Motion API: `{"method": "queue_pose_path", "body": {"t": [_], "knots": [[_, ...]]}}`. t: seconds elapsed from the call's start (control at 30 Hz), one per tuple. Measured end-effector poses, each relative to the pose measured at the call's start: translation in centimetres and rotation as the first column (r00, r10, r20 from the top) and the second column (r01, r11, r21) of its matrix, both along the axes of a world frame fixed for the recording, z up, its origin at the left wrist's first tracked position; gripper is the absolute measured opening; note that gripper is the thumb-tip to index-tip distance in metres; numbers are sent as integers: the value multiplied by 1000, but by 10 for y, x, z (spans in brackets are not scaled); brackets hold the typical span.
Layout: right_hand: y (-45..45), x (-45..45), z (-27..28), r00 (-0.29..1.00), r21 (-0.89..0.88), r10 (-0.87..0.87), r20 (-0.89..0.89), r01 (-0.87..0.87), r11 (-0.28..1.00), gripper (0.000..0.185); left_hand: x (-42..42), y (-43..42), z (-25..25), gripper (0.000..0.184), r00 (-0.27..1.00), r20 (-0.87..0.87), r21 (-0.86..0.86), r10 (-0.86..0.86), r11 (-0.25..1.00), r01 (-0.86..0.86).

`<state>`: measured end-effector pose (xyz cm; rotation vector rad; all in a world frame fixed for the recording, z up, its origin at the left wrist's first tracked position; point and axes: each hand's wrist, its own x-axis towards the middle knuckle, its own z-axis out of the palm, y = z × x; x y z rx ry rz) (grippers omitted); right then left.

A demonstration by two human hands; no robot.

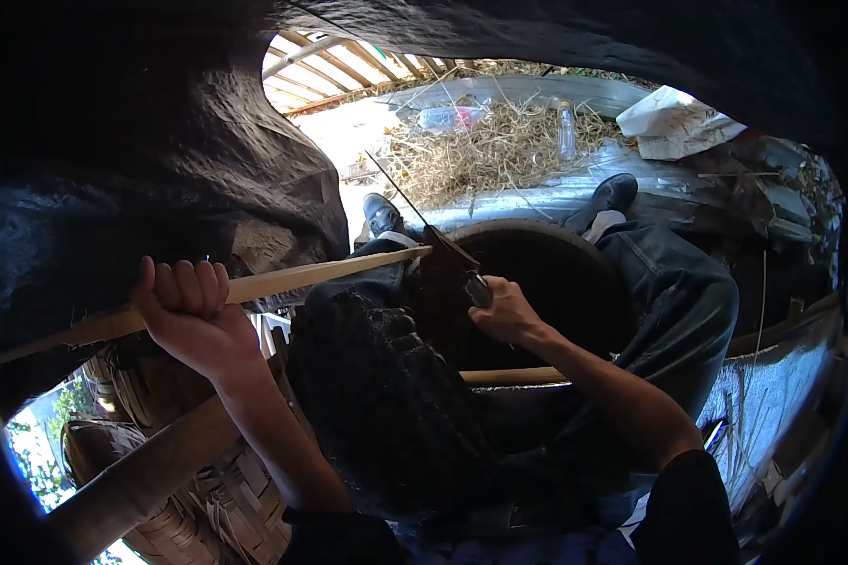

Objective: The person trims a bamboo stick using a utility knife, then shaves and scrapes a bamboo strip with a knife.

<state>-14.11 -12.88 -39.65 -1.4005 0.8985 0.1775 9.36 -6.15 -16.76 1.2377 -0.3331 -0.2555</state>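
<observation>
My left hand (188, 311) is closed around a long, pale wooden strip (320, 274), which runs from the far left to a narrow end near the middle of the view. In my right hand (507, 311) is the dark handle of a blade (450, 247), with my fingers wrapped round it. The strip's narrow end meets or lies very close to the blade; whether they touch I cannot tell. Both are above a large dark round container (537, 282) between my legs. Another pale stick (513, 377) lies across the container's near side.
Dry straw (499, 151) lies beyond my shoes, with a clear bottle (565, 130) and a white sack (674, 122). Dark sheeting (160, 169) hangs at the left and overhead. A thick pole (151, 476) and woven baskets (231, 508) are at the lower left.
</observation>
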Motion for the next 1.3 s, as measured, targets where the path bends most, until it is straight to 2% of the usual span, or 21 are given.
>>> {"method": "queue_pose_path", "body": {"t": [0.07,0.1,0.13,0.17,0.2,0.23,0.27,0.3,0.33,0.4,0.43,0.53,0.6,0.73,0.77,0.83,0.87,0.93,1.03,1.2,1.3], "knots": [[-9,8,32,979,-52,-22,202,33,998,20,2,4,0,45,986,-30,-70,-162,985,159],[-13,11,43,977,-26,36,210,-31,999,19,6,6,-1,45,987,-33,-70,-157,985,155],[-15,12,52,977,-25,40,209,-36,999,19,12,9,-2,44,899,17,-110,-437,893,436],[-17,12,60,977,97,81,196,-102,990,19,16,11,-2,44,732,76,-131,-677,721,681],[-17,13,62,975,219,122,188,-163,962,18,18,13,-1,44,732,75,-126,-677,722,680],[-16,13,59,974,224,122,190,-164,961,18,19,14,0,44,668,89,-103,-739,660,744],[-15,10,53,981,355,126,146,-171,919,19,19,15,1,44,598,99,-81,-796,592,802],[-13,8,47,985,478,137,101,-169,862,19,20,18,1,44,599,95,-80,-795,593,801],[-11,8,39,986,477,136,99,-167,863,19,19,23,0,47,652,115,-70,-750,649,758],[-7,4,27,991,105,132,-28,-128,986,21,11,29,-1,50,698,129,-72,-704,696,715],[-8,1,28,992,103,124,-37,-120,987,21,4,29,1,50,675,142,-44,-724,677,735],[-12,1,44,988,83,99,115,-108,991,19,-4,30,12,54,595,137,65,-792,607,792],[-24,4,76,966,-50,146,211,-139,989,15,-7,31,18,57,496,98,198,-863,505,840],[-35,5,104,960,108,200,195,-223,969,15,-17,32,14,62,652,148,160,-744,669,726],[-27,3,96,971,125,142,191,-168,978,12,-13,32,15,62,653,149,164,-742,670,724],[-10,2,58,978,114,124,166,-144,983,11,-3,31,19,61,489,51,162,-871,490,857],[-9,5,54,985,97,100,137,-114,989,11,-2,32,19,61,485,55,160,-873,487,858],[-19,8,62,985,32,89,151,-95,995,11,-4,40,16,61,627,106,177,-772,635,752],[-33,9,100,977,-1,159,143,-161,987,12,-3,38,15,61,597,115,165,-794,608,777],[0,-4,46,981,-63,146,126,-139,988,16,-4,33,12,58,638,126,104,-760,649,753],[-19,6,56,990,-70,143,14,-142,987,18,-6,34,6,55,603,120,88,-788,614,785]]}}
